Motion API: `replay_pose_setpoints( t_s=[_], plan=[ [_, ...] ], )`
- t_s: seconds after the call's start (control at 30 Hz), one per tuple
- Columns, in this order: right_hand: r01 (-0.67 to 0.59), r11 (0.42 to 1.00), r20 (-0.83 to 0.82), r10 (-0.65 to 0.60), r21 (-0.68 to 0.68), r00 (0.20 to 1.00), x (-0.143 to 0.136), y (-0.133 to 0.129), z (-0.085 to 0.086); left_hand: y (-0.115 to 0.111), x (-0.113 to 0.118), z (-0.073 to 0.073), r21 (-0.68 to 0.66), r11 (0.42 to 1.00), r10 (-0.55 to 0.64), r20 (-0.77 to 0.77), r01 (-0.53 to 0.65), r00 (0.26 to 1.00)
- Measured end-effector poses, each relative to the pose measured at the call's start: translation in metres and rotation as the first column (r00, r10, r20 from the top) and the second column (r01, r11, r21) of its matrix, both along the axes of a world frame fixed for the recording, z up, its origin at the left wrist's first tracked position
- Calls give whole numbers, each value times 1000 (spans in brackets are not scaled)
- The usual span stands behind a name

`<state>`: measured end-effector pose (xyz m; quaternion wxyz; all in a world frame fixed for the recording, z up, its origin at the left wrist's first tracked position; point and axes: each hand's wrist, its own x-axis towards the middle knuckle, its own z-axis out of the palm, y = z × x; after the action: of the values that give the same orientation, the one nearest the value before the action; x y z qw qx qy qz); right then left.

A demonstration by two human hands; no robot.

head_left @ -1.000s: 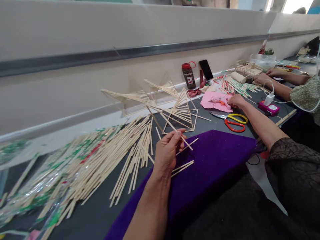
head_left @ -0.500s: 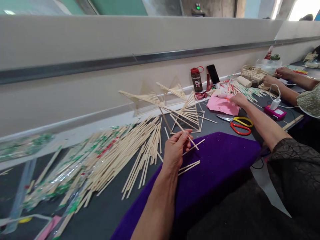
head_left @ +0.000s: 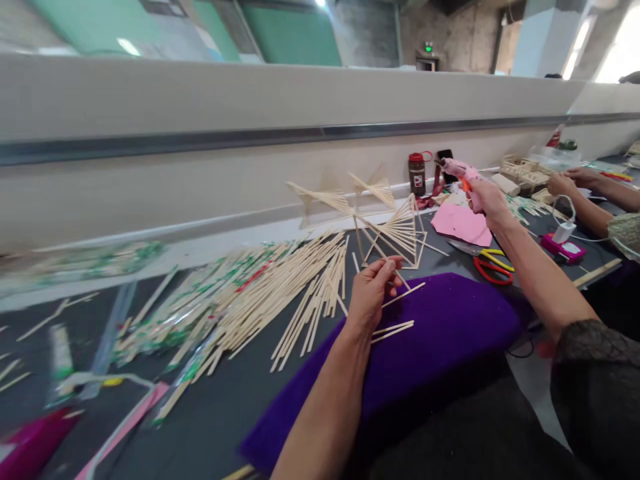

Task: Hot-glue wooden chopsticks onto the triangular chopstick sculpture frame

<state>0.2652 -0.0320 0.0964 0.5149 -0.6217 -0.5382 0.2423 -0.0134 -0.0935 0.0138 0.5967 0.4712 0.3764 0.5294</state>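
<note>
My left hand (head_left: 373, 297) is closed on a thin wooden stick (head_left: 404, 281), pinched between thumb and fingers above the purple cloth (head_left: 450, 333). The stick slants up toward a frame of glued sticks (head_left: 400, 233); whether they touch I cannot tell. Wrapped around the handle of a pink glue gun (head_left: 457, 171), my right hand (head_left: 489, 203) holds it raised over a pink sheet (head_left: 463, 225), nozzle pointing left. A few loose sticks (head_left: 395, 330) lie on the cloth by my left wrist.
Left of the cloth spreads a big pile of sticks (head_left: 265, 293), partly in plastic wrappers. Scissors (head_left: 493, 267) with red and yellow handles, a red-capped bottle (head_left: 417, 175) and a magenta power box (head_left: 563, 249) are to the right. Another person's hands (head_left: 570, 181) work at far right.
My right hand has lifted the glue gun off the pink sheet, up and to the left. My left hand keeps its stick. The camera view has swung left and upward.
</note>
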Motion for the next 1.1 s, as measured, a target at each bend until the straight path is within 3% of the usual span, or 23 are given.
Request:
replay_pose_setpoints(
  t_s=[0.07, 0.17, 0.33, 0.53, 0.77, 1.1],
  plan=[
    [-94, 988, -90, 106, 124, 990, -27, -12, 1, 0, -3, 3, 26, 1000, 6, 38, -7, 999],
    [-326, 908, -215, 385, 265, 898, -64, -30, -3, 3, -11, 7, 53, 998, 34, 113, -41, 993],
    [-565, 792, -311, 611, 231, 728, -94, -47, -26, 11, -27, 12, 75, 982, 151, 247, -174, 957],
    [-678, 727, -353, 664, 103, 659, -92, -52, -46, 18, -44, 17, 31, 956, 266, 338, -293, 903],
    [-697, 706, -274, 700, 126, 660, -87, -52, -49, 19, -55, 19, 13, 943, 300, 396, -332, 868],
    [-670, 737, -217, 671, 88, 709, -95, -52, -53, 22, -63, 14, 90, 923, 309, 407, -374, 860]
  ],
)
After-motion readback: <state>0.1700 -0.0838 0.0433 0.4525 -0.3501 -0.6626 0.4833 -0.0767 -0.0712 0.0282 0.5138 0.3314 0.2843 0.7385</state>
